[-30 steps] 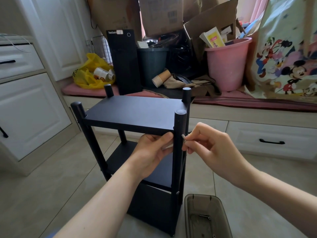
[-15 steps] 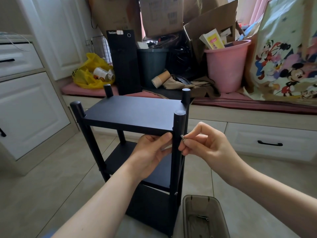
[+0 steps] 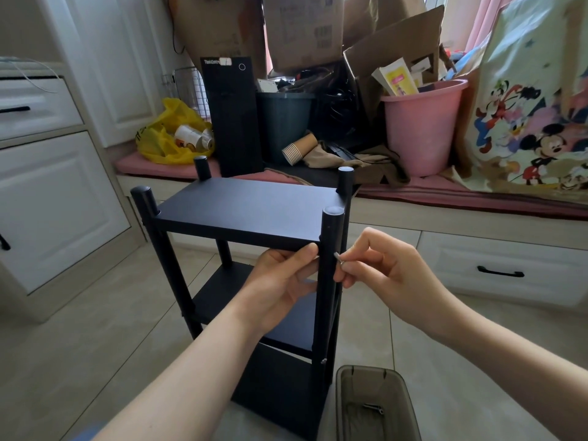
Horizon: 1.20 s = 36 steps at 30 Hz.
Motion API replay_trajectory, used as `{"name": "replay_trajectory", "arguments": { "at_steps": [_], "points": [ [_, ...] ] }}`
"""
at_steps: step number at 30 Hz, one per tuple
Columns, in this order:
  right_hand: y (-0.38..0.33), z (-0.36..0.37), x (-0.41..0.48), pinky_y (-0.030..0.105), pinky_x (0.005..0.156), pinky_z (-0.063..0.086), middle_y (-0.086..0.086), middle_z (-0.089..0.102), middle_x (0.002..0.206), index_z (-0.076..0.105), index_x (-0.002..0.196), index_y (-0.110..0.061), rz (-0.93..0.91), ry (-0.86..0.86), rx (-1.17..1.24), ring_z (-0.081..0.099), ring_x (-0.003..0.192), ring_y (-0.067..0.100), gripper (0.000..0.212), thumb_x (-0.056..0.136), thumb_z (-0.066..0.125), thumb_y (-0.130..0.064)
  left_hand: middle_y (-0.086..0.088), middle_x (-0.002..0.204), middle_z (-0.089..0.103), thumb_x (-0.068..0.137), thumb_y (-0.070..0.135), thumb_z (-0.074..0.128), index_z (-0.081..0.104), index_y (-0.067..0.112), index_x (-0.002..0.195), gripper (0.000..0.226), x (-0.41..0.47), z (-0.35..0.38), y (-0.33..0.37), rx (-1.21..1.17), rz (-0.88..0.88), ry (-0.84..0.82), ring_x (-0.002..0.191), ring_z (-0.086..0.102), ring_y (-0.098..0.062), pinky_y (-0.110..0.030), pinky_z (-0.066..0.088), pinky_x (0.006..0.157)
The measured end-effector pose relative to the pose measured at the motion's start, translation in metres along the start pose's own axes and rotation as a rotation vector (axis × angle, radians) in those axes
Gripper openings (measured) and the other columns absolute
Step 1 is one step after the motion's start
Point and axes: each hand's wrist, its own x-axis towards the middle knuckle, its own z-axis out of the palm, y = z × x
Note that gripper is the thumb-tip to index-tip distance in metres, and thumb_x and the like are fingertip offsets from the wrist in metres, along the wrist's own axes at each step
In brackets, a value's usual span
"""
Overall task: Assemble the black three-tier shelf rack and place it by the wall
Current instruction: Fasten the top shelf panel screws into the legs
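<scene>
Rack [image 3: 280,386] stood dead centre. Your right hand [image 3: 388,275] edged its pinched screw [image 3: 337,257] toward the 3 o'clock side of the front post [image 3: 331,230] (not in yet); left hand [image 3: 280,281] gripped the top shelf [image 3: 248,208] edge.

Rack [image 3: 248,208] matt black, smooth; screw [image 3: 338,258] shiny metal; bucket [image 3: 420,128] pink plastic; floor [image 3: 79,329] glossy tile.

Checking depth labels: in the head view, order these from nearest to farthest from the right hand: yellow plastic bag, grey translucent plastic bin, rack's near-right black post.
1. Near-right black post, beside the right hand.
2. Grey translucent plastic bin, on floor below.
3. Yellow plastic bag, far left on the bench.
</scene>
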Motion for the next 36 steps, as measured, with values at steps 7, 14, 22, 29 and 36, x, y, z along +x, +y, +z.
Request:
{"name": "replay_trajectory", "arguments": {
  "at_steps": [7,14,22,29,36],
  "points": [
    [0.001,-0.002,0.002,0.035,0.078,0.057,0.007,0.074,0.085,0.06,0.083,-0.023,0.03,0.008,0.032,0.069,0.076,0.025,0.026,0.095,0.06,0.0,-0.015,0.114,0.073,0.1,0.023,0.057,0.076,0.012,0.113,0.025,0.003,0.003,-0.003,-0.009,0.003,0.024,0.112,0.069,-0.029,-0.042,0.055,0.092],
    [-0.004,0.0,0.0,0.038,0.077,0.058,0.009,0.073,0.081,0.064,0.088,-0.019,0.032,0.077,0.081,0.069,0.074,0.024,0.008,0.087,0.069,-0.014,-0.02,0.13,0.066,0.098,0.023,0.061,0.07,0.006,0.124,0.032,0.006,0.004,-0.006,-0.014,0.015,0.046,0.123,0.063,-0.032,-0.042,0.053,0.097],
    [-0.012,0.008,-0.003,0.033,0.057,0.048,-0.001,0.058,0.068,0.06,0.076,-0.025,-0.013,0.199,-0.056,0.052,0.062,0.019,0.014,0.079,0.064,-0.012,-0.019,0.127,0.069,0.094,0.021,0.064,0.073,0.007,0.119,0.03,0.007,0.009,-0.007,-0.046,0.038,0.101,0.121,0.065,-0.029,-0.035,0.055,0.094],
    [-0.016,-0.017,0.005,0.043,0.056,0.051,-0.002,0.06,0.064,0.075,0.084,-0.022,0.028,0.387,0.004,0.053,0.059,0.019,0.03,0.091,0.055,0.0,-0.012,0.127,0.071,0.092,0.024,0.065,0.078,0.015,0.112,0.025,0.005,0.013,-0.004,-0.043,0.032,0.107,0.123,0.064,-0.028,-0.032,0.055,0.092],
    [-0.021,-0.009,0.02,0.025,0.063,0.05,-0.009,0.073,0.082,0.076,0.091,-0.033,0.037,0.376,-0.033,0.064,0.068,0.005,0.012,0.091,0.069,-0.023,-0.009,0.123,0.072,0.091,0.03,0.067,0.078,0.017,0.112,0.027,0.004,0.019,-0.01,-0.018,0.066,0.171,0.118,0.067,-0.024,-0.03,0.056,0.088]
  ]
}}
